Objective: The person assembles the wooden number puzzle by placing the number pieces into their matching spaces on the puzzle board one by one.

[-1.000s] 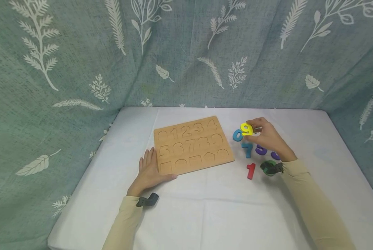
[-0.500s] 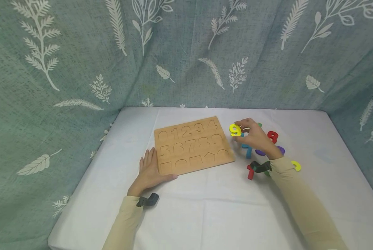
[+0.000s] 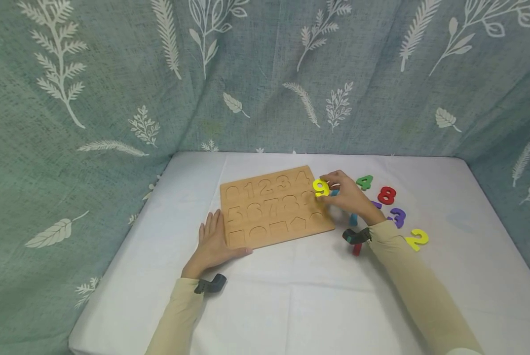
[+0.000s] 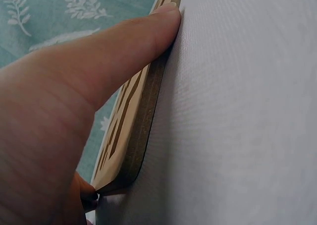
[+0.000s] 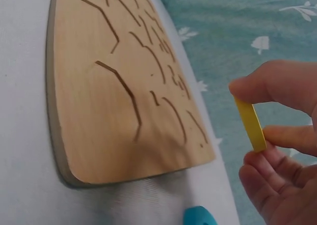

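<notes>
A wooden number puzzle board with recessed number and shape outlines lies on the white table, slightly turned. My left hand rests at its near left corner, fingers along the left side and thumb on the front edge; the left wrist view shows the thumb lying over that edge. My right hand pinches a yellow number 9 between thumb and fingers, held over the board's right edge. From the right wrist view the yellow 9 appears edge-on, above the board.
Loose number pieces lie right of the board: a green 4, a red 8, a purple 3, a yellow 2. A red piece and blue ones are partly hidden under the right hand and wrist. A leaf-patterned curtain stands behind.
My right hand has carried the yellow 9 leftward from above the loose pieces to the board's right edge, uncovering the green 4, red 8 and yellow 2. The left hand stays put.
</notes>
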`<state>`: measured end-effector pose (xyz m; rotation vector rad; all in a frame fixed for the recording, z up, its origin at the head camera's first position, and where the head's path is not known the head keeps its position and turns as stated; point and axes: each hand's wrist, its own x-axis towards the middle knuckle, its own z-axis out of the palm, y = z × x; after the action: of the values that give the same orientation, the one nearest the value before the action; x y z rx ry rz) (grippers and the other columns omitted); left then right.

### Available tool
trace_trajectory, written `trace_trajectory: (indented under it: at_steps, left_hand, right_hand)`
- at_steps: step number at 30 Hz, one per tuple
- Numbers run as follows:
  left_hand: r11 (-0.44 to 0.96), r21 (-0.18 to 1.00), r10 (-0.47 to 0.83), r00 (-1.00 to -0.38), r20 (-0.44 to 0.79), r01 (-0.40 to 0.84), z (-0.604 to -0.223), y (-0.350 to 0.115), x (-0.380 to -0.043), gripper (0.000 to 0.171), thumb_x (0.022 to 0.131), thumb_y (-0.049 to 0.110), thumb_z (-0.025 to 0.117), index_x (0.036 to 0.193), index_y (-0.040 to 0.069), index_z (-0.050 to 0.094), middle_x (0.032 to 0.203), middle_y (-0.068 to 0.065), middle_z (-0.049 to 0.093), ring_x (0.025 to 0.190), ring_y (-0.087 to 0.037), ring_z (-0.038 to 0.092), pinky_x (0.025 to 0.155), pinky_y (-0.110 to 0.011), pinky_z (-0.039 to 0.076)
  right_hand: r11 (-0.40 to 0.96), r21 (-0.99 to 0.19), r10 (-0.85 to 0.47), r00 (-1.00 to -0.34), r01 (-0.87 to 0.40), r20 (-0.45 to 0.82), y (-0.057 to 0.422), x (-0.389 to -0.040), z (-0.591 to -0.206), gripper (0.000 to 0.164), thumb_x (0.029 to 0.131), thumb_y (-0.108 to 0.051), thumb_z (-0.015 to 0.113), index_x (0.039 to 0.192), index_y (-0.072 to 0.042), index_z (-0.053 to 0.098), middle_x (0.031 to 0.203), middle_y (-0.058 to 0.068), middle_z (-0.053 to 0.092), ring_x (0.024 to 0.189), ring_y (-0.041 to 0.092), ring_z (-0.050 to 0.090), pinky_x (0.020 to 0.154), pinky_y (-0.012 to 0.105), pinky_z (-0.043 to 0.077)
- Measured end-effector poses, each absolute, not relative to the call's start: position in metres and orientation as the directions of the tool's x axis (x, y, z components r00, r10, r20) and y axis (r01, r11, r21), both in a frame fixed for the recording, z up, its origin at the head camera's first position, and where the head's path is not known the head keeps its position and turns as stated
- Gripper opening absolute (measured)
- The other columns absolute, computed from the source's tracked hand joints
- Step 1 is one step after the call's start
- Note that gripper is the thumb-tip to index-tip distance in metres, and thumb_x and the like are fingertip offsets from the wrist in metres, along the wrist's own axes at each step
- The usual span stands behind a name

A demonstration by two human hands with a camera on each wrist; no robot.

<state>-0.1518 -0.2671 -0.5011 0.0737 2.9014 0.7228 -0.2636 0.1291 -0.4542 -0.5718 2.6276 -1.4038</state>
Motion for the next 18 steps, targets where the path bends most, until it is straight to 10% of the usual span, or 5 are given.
trace_trajectory:
  at_steps: [18]
  left_hand:
    - [0.886,0.464,0.087,-0.988,-0.130,0.016,-0.504,-0.270,-0.152,0.151,0.066,0.079,0.080,0.165,0.002,-0.005,0.175,-0.019,-0.006,0.162,-0.041,-0.011,0.129,-0.066,-0.005]
  right_hand:
    - [0.533,-0.790,-0.416,-0.907,-0.304,0.068,0.110,-0.270,-0.477,0.065,0.085,-0.013,0.085,0.141,0.006,0.058,0.131,0.022,0.053,0.119,0.038,0.058,0.108,0.051,0.053]
